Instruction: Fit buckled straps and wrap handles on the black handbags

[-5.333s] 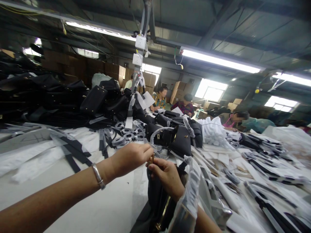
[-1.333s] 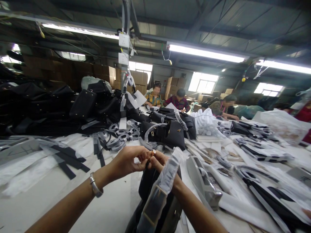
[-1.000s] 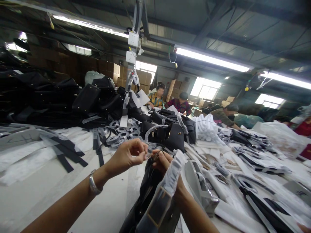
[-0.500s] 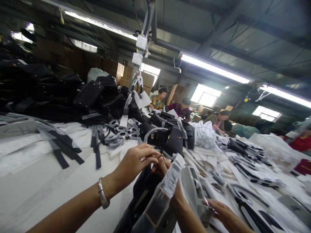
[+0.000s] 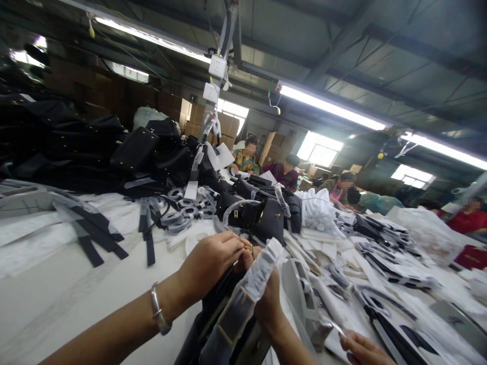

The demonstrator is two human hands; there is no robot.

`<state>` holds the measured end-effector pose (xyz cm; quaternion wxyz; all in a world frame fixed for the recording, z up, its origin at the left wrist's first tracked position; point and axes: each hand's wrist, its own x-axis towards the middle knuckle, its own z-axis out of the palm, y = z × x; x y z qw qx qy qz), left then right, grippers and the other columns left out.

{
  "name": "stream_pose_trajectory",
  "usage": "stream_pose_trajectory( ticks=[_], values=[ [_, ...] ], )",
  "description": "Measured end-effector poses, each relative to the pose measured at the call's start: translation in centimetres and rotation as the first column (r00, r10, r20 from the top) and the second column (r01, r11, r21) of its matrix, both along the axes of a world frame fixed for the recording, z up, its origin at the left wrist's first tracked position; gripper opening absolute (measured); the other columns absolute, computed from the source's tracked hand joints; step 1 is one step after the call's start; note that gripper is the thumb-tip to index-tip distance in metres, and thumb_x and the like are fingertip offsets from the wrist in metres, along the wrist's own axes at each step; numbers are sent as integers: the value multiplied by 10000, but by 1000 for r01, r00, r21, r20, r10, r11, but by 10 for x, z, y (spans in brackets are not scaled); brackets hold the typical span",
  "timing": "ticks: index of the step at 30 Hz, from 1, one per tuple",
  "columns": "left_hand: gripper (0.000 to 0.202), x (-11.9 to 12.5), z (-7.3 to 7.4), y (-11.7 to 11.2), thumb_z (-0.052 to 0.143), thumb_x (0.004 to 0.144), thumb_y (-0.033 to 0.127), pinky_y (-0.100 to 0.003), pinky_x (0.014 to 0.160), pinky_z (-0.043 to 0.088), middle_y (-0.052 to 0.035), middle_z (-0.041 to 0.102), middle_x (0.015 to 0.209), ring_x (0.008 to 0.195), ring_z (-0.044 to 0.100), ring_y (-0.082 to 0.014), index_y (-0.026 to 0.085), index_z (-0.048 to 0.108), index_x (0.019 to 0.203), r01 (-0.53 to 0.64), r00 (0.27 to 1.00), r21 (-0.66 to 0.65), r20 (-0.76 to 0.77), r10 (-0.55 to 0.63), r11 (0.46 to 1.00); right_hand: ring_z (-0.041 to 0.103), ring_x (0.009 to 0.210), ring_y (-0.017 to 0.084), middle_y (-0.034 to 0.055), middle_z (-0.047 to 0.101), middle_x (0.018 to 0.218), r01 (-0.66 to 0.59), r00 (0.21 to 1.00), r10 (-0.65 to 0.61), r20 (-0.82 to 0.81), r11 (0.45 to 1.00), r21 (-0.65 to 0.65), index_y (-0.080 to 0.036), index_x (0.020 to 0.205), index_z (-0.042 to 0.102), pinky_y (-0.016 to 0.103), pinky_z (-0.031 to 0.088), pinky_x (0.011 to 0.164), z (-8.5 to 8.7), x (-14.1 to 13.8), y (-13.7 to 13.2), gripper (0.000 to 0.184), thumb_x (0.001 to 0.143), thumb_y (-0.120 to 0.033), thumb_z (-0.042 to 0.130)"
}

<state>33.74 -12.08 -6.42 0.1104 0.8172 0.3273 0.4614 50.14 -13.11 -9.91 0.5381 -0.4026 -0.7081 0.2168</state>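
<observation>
Head view: left hand (image 5: 213, 261) and right hand (image 5: 268, 298) are pinching a gold fitting (image 5: 248, 248) at the far end of a black bag (image 5: 217, 294).

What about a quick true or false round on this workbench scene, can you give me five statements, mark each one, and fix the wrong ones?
1. The left hand and right hand meet at a small gold-coloured piece above a black bag. True.
2. A silver bracelet circles the right wrist. False: the silver bracelet is on the left wrist.
3. The handle beside the right hand is bare. False: the handle is covered in whitish, see-through wrapping.
4. Another person's hand shows at the lower right. True.
5. The biggest pile of black bags is on the picture's right. False: the pile is on the left.
</observation>
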Motion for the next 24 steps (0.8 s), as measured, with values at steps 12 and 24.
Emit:
stream_pose_trajectory(
  ticks=[12,24],
  values=[
    [134,10,-13,0,523,938,235,-288,729,463,-26,628,837,777,585,-168,192,593,831,-88,986,-51,136,95,995,641,998,293,92,714,1022,55,997,-59,54,995,83,-259,1128,698,424,474,934,2,5,-1,244,917,-346,612],
    [233,-22,-35,-6,670,872,393,-232,694,519,-4,646,808,708,617,-110,175,590,891,467,598,-453,795,106,760,706,838,240,75,733,977,-186,899,-5,-438,901,-392,-215,1181,606,374,568,766,-6,13,10,446,829,-473,697]
  ],
)
